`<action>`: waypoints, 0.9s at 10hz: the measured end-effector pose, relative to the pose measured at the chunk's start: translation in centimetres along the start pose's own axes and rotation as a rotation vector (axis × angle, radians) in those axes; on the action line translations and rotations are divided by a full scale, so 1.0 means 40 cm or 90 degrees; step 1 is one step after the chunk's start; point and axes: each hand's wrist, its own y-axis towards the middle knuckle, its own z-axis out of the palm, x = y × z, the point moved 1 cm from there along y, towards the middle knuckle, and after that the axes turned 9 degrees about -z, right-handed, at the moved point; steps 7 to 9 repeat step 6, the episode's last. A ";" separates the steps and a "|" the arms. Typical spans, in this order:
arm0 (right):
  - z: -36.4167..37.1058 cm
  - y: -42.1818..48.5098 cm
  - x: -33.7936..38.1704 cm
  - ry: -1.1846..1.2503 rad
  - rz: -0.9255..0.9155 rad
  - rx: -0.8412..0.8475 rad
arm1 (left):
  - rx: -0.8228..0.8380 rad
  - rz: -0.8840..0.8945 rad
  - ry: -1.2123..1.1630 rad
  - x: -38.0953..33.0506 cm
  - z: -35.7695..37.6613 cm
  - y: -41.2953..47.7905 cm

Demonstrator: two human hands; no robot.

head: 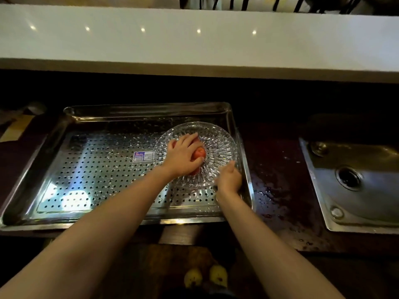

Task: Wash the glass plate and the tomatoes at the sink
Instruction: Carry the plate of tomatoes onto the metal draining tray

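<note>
Head view, near to far: right hand [228,179], fingers gripping the near rim of the glass plate [218,145]; left hand [183,156], fingers clasped over the tomatoes [199,153] on that plate; plate at the right end of a perforated steel tray [86,169]; wet table [278,182]; sink [354,186] far right.

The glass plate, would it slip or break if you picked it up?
Probably slippery: the glass plate sits in a glistening perforated tray beside a splashed counter. Likely fragile and fairly heavy, being thick cut glass. The right hand at its rim suggests steadying.
</note>
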 end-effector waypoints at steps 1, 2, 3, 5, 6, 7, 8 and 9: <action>-0.008 0.016 0.005 -0.032 0.039 0.046 | -0.015 -0.003 0.002 0.010 0.015 0.000; -0.023 0.031 0.012 -0.033 0.076 0.078 | -0.026 -0.011 0.001 0.015 0.020 -0.002; -0.038 0.029 0.013 -0.071 0.065 0.111 | -0.028 -0.004 0.023 0.014 0.027 -0.001; -0.054 0.009 0.056 -0.238 -0.007 0.242 | 0.028 -0.025 0.090 0.010 0.023 -0.005; -0.085 0.017 0.126 -0.377 -0.047 0.307 | 0.008 -0.004 0.140 -0.028 -0.034 0.012; -0.085 0.017 0.126 -0.377 -0.047 0.307 | 0.008 -0.004 0.140 -0.028 -0.034 0.012; -0.085 0.017 0.126 -0.377 -0.047 0.307 | 0.008 -0.004 0.140 -0.028 -0.034 0.012; -0.085 0.017 0.126 -0.377 -0.047 0.307 | 0.008 -0.004 0.140 -0.028 -0.034 0.012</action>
